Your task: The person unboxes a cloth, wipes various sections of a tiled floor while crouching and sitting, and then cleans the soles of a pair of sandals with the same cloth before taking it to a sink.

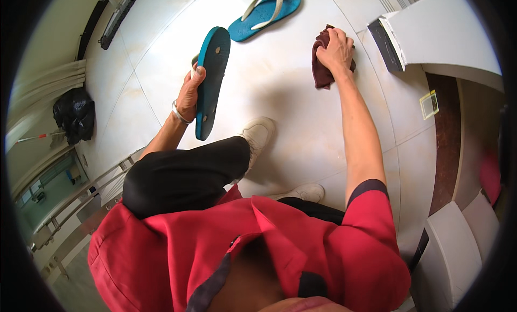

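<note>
My left hand [190, 90] grips a teal rubber flip-flop [213, 82] at its side, raised over my bent knee with the dark ribbed sole showing. Its strap is mostly hidden behind the sole. Ahead on the floor lies a matching flip-flop [262, 15], right side up, with a whitish strap. Out to the right, my right hand [338, 49] is closed over a bunched dark maroon cloth [322, 71]. Part of the cloth hangs out below the fingers; whether it rests on the floor I cannot tell.
Pale floor tiles [291, 142] surround my white shoes [258, 136]. A white panel with a black end [385, 45] juts in at the right. On the left are a black plastic bag [74, 114], a floor squeegee or broom head [117, 23] and a metal rail [80, 199].
</note>
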Action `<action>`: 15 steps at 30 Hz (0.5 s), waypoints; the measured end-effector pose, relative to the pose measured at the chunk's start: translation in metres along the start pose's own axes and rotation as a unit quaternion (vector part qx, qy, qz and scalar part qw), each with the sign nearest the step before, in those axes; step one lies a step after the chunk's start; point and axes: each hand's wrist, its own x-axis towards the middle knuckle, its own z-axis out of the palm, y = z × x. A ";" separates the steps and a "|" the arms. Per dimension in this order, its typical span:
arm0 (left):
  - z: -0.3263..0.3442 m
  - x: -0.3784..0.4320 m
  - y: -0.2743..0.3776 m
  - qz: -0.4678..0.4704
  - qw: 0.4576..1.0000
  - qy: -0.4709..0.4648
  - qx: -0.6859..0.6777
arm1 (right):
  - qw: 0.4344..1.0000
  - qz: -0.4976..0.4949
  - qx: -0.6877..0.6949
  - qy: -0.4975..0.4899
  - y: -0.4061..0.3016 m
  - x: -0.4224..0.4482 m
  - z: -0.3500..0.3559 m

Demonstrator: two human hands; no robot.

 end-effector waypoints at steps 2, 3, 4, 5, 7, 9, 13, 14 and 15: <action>-0.006 0.008 0.006 -0.029 0.999 0.037 -0.002 | 0.997 -0.075 -0.020 -0.029 -0.038 -0.012 0.006; -0.005 0.021 0.010 -0.015 0.998 0.062 -0.001 | 0.990 -0.127 -0.007 -0.054 -0.049 -0.027 0.011; 0.002 0.036 0.015 -0.001 0.997 0.081 -0.001 | 0.982 -0.179 0.021 -0.059 -0.053 -0.046 0.015; 0.004 0.052 0.020 0.012 0.995 0.100 0.000 | 0.974 -0.208 0.046 -0.083 -0.057 -0.066 0.019; -0.011 0.084 0.028 0.016 0.985 0.166 0.052 | 0.946 -0.269 0.096 -0.154 -0.070 -0.102 0.009; -0.025 0.118 0.039 0.114 0.972 0.131 0.157 | 0.930 -0.272 0.137 -0.205 -0.069 -0.135 -0.010; -0.001 0.195 0.068 0.255 0.931 0.117 0.234 | 0.949 -0.212 0.118 -0.200 -0.045 -0.190 -0.038; 0.009 0.214 0.072 0.305 0.892 0.144 0.300 | 0.954 -0.194 0.119 -0.196 -0.039 -0.200 -0.044; 0.018 0.234 0.076 0.354 0.845 0.171 0.363 | 0.958 -0.177 0.122 -0.192 -0.035 -0.205 -0.048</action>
